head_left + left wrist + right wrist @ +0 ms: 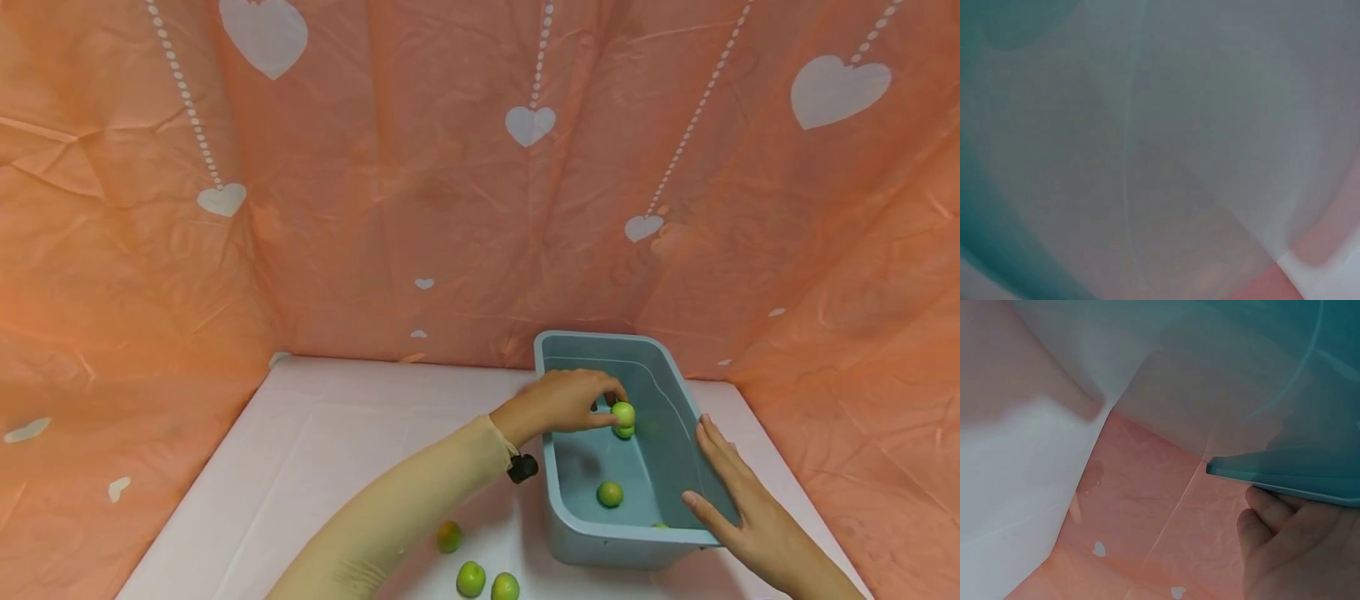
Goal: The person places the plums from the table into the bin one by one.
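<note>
My left hand reaches over the left rim of a blue-grey plastic bin and pinches a small round green fruit between thumb and fingers. Just below it another green fruit shows in part. On the bin's floor lies a darker green fruit, and the near wall hides most of one more. My right hand rests on the bin's near right corner, its thumb and fingers spread. In the right wrist view, fingertips touch the rim from outside. The left wrist view is murky and shows no fruit.
Left of the bin, two green fruits and a green-orange fruit lie on the white tabletop. A small black device hangs at the left wrist. Orange sheeting with white hearts encloses the table's back and sides.
</note>
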`<state>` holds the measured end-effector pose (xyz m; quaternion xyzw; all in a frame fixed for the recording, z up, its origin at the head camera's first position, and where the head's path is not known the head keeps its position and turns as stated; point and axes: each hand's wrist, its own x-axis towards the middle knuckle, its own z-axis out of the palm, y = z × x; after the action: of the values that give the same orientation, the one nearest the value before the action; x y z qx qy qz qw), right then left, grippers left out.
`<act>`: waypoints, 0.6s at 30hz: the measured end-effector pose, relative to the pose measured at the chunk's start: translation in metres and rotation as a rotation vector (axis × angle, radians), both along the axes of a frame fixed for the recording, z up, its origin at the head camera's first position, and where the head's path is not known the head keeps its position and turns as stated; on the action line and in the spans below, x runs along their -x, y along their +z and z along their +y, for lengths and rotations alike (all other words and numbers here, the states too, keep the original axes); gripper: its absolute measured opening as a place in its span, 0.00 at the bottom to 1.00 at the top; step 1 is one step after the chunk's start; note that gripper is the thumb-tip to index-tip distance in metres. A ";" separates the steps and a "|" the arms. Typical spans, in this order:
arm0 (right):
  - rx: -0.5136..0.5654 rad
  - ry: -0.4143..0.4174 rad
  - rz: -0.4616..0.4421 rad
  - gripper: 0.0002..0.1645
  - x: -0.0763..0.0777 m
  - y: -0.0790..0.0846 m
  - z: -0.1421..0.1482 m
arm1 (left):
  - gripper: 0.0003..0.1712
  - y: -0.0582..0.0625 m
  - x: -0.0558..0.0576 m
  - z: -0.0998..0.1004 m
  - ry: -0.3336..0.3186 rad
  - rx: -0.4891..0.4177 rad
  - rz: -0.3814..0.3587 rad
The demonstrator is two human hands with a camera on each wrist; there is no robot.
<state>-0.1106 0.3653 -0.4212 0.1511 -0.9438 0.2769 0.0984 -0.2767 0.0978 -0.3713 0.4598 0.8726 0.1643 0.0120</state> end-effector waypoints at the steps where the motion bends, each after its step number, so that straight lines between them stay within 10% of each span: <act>1: 0.000 0.001 0.000 0.56 0.000 0.000 0.000 | 0.19 -0.001 0.001 0.002 0.000 0.002 -0.006; 18: 0.023 0.014 0.025 0.56 -0.001 0.000 0.000 | 0.17 -0.010 0.001 0.022 0.033 0.114 0.056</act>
<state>-0.1100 0.3652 -0.4211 0.1602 -0.9382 0.2863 0.1100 -0.2776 0.1200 -0.3816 0.4482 0.8881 0.1014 0.0111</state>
